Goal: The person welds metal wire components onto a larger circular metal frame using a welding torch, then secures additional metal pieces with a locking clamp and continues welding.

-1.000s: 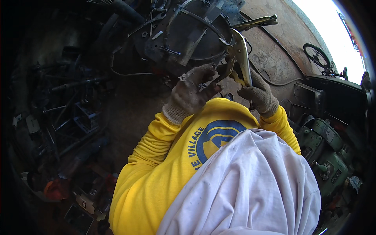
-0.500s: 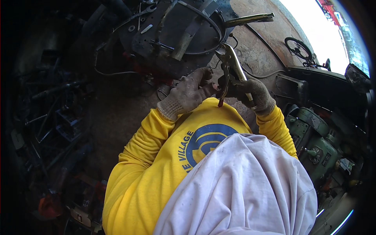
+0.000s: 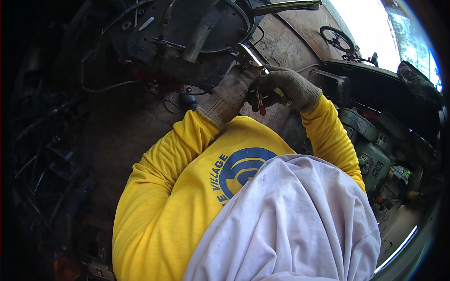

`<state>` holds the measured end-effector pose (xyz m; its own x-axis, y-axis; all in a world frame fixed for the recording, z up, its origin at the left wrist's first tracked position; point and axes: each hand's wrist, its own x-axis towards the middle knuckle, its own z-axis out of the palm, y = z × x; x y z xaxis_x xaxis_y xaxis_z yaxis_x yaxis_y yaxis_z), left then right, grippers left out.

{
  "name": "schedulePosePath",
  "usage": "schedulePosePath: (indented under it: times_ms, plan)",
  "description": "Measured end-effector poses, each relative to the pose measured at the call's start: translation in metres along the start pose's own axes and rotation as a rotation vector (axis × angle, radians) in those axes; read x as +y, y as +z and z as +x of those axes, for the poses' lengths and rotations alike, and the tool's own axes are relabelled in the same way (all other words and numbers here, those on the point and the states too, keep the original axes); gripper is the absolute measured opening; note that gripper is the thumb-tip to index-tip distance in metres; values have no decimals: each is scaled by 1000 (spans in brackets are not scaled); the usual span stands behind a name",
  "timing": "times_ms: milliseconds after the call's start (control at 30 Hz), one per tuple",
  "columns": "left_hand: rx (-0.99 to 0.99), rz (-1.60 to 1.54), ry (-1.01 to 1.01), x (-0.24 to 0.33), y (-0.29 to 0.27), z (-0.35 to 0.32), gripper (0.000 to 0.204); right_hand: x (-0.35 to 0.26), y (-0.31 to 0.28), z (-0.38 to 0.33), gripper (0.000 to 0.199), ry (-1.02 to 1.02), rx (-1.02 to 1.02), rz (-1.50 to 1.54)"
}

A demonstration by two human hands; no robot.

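Note:
In a worn grey-brown work glove, my right hand [image 3: 288, 86] is closed around a pair of silver locking pliers [image 3: 247, 55]. Their jaw end points up and left toward the dark metal workpiece [image 3: 173, 35]. A handle end and a small red-tipped part stick out below my fingers. My left hand [image 3: 232, 89], gloved alike, presses in from the other side with its fingers curled on the pliers. Both gloves cover the middle of the tool, so what the left fingers grip there is partly hidden.
On the dark plate lie a curved metal ring, a pipe piece [image 3: 201, 42], a white stick [image 3: 146, 24] and a washer [image 3: 126, 25]. Another pair of pliers [image 3: 287, 6] juts from its far edge. A green machine [image 3: 370, 154] stands at right, a bicycle wheel [image 3: 336, 39] behind.
My left hand has come to the right and onto the pliers. The pliers have tilted farther left, and my right hand has risen and turned inward. The view has shifted slightly.

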<state>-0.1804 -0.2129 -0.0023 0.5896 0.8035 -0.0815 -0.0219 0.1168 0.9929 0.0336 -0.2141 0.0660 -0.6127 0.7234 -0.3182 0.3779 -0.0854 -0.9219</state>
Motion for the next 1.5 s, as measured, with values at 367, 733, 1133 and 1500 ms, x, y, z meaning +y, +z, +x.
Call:
schedulePosePath:
  times_ms: [367,733,1133,1500]
  plan:
    - [28,421,211,-12,-2,13,59,-24,-22,23,29,-12,-144,-96]
    - [21,435,22,-6,-1,26,54,-41,-15,9,46,-117,-40,-256]
    - [142,-184,-191,6,1,32,39,-59,-26,28,31,-80,-206,-489]
    - [121,274,56,5,-7,27,43,-66,-31,25,49,194,-142,-319]
